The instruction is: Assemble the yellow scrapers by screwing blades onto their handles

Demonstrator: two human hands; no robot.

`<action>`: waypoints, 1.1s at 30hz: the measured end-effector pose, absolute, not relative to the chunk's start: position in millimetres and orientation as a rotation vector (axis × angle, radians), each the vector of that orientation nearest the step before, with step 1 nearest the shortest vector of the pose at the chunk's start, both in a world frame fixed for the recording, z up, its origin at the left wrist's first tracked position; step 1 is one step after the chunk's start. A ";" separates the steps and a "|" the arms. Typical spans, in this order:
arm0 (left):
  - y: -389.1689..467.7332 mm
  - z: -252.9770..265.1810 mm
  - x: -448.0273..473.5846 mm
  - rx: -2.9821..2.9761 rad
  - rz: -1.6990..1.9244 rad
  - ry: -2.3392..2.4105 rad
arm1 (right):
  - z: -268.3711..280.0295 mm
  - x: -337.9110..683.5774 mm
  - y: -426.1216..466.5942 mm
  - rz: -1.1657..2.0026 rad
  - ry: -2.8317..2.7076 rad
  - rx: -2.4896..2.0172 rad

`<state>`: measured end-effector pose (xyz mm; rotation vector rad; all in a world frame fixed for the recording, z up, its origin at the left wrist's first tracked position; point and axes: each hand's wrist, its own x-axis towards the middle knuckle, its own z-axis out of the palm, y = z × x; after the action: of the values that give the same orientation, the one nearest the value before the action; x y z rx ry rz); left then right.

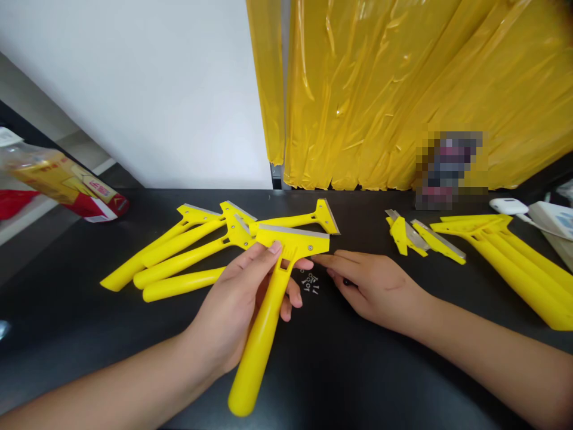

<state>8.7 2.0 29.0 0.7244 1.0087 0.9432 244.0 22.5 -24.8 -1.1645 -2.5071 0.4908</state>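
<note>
Head view: smooth black tabletop [340, 370] under both hands. Glossy creased yellow sheeting [380, 77] beyond the right fingers, flat white panel [170, 89] beyond the left. Clear bottle [67, 176] well left of the fingers; gold-and-red label, characters too small to read. Left hand [233, 304] grips a yellow scraper [268, 322] at its neck, tapered handle pointing down toward the wearer, metal blade strip up. More yellow scrapers [179, 263] left of those fingers. Right hand [378, 289] curled, fingertips near scraper head; can't tell if gripping. Small screws [308, 279] between the two hands' fingers.
</note>
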 end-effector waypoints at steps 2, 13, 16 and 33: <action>2.2 29.7 9.0 0.723 0.939 1.012 | -24.0 245.3 22.1 0.479 -2.495 -1.181; 4.1 22.7 7.2 0.687 0.952 0.964 | -21.5 245.7 18.3 0.307 -2.610 -1.222; 5.0 21.4 7.4 0.663 0.923 0.966 | -21.3 246.0 19.9 0.377 -2.573 -1.256; -6.6 23.9 5.5 0.809 0.459 0.707 | 15.3 256.7 18.4 0.808 -2.105 -1.478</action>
<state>5.5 -6.6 23.9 0.8092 0.7069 0.4587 256.7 18.4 15.3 -1.4780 -2.1049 0.8080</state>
